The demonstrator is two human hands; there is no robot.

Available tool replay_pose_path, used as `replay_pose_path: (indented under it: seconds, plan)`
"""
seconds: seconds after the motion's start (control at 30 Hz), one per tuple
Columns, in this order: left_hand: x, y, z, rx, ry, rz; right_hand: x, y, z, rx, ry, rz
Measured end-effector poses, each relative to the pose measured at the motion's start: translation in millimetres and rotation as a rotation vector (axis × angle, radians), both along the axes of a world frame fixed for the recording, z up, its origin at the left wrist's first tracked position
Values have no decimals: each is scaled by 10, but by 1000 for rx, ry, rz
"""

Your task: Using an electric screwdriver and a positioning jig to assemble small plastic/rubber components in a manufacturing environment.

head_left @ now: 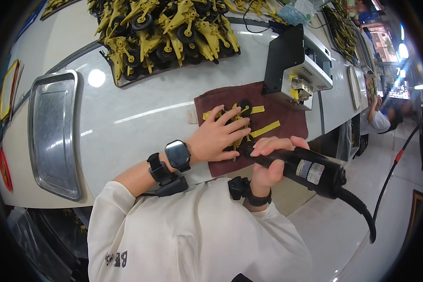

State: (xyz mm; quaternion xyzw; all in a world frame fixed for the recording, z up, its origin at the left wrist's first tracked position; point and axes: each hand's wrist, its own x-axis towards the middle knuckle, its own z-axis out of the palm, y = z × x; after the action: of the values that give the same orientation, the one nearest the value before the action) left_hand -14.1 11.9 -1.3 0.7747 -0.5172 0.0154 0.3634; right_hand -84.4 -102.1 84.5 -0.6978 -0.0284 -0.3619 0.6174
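Observation:
My left hand point(215, 135) lies with fingers spread over a yellow toy vehicle body with black wheels point(245, 107), pressing on it from above. The toy sits on a maroon cloth point(282, 110) and is largely hidden under the fingers. My right hand point(270, 157) is closed round a black corded electric screwdriver point(310, 170). The screwdriver lies nearly level, its front end close to the toy's lower right side and to my left fingers. Whether its tip touches the toy is hidden.
Many similar yellow toy bodies point(167, 35) are heaped on a tray at the back. A black-and-white boxy machine point(296, 70) stands right of the cloth. Yellow tape strips point(266, 129) lie on the cloth. At left is a metal tray point(55, 136). A person point(379, 120) sits far right.

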Motion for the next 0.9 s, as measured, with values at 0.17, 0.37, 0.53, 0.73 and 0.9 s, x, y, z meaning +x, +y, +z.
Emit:
replay_pose_path:
  seconds: [0.17, 0.37, 0.53, 0.73, 0.9]
  plan:
    - [-33, 1, -47, -50, 44, 1, -21, 130, -15, 133, 130, -4]
    - [-177, -53, 16, -63, 79, -90, -180, -80, 16, 121, 132, -79]
    - [-135, 98, 131, -76, 323, -166, -21, -311, 465, 263, -186, -122]
    - [238, 1025, 2264, -1071, 732, -866, 155, -759, 374, 222, -8, -642]
    - [-70, 1280, 2955, -1218, 744, -1027, 216, -710, 275, 363, -39, -394]
